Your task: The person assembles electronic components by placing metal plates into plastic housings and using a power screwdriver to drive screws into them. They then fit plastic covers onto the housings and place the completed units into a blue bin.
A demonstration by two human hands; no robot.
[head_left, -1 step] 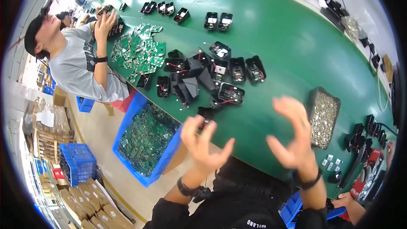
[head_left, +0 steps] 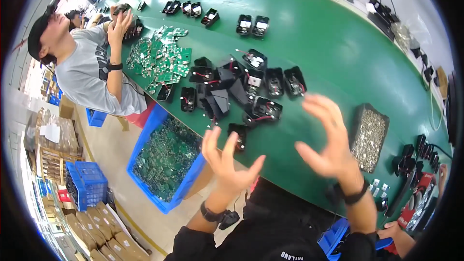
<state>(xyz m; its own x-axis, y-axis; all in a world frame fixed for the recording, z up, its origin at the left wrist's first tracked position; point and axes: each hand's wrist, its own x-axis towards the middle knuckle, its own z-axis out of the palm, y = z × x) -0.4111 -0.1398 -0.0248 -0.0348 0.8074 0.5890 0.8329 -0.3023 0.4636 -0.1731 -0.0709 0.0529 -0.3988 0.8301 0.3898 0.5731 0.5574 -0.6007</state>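
My left hand (head_left: 226, 162) is raised at the table's near edge with its fingers spread, and nothing is in it. Closest to its fingertips is a black plastic housing (head_left: 237, 137) with wires inside. My right hand (head_left: 328, 140), also empty with fingers apart, hovers above the green table (head_left: 309, 38). Beyond both hands lies a pile of black housings (head_left: 220, 89), several with red wires showing. A dark tray of small metal parts (head_left: 369, 137) stands to the right of my right hand.
Green circuit boards (head_left: 162, 55) are heaped at the left, where a co-worker (head_left: 96, 72) handles a dark part. A blue bin of boards (head_left: 166, 164) stands below the table edge. More housings (head_left: 251, 25) line the far side. At the right, another person's hand (head_left: 390, 231) shows near small white pieces (head_left: 379, 187).
My right hand has shifted slightly left and my left hand slightly up, both staying spread. The table things sit a little differently in the picture; none has visibly been picked up.
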